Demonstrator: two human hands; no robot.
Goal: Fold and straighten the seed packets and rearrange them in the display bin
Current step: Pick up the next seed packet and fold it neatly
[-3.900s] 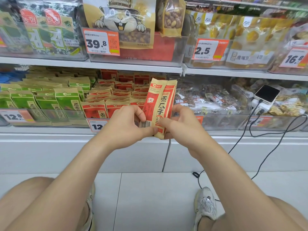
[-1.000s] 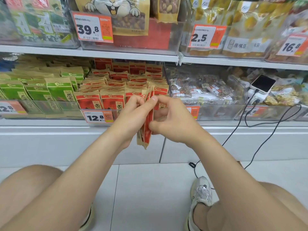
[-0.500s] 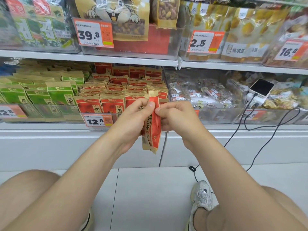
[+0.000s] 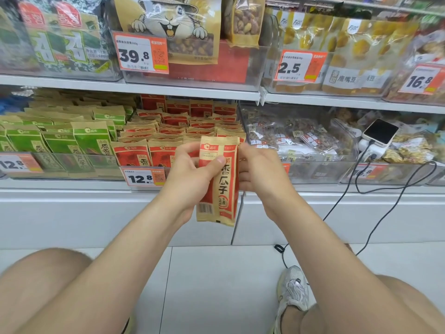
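On the lower shelf at far left, green paper seed packets (image 4: 60, 143) stand in rows. Next to them is the clear plastic display bin (image 4: 241, 121), filled with upright rows of matching red packets (image 4: 168, 131), and an orange-and-white price tag reading 12.8 (image 4: 144, 178) is fixed to its front.

In front of that bin, off the shelf, the left hand (image 4: 192, 169) has its grip closed on a red and tan paper seed packet (image 4: 220, 186). The thumb presses on the printed face and the fingers curl behind the left edge. The packet is held upright and faces the camera, with its top edge level with the front row in the bin. The right hand (image 4: 260, 172) closes its grip on the packet's right edge, fingers curled in against it.

Further right, a clear bin of mixed nut packs (image 4: 301, 141) sits on the same shelf. Beyond it a white smartphone (image 4: 380, 131) lies tilted, and a black cable (image 4: 385, 213) loops down to the tiled floor near a silver-grey sneaker (image 4: 293, 290).
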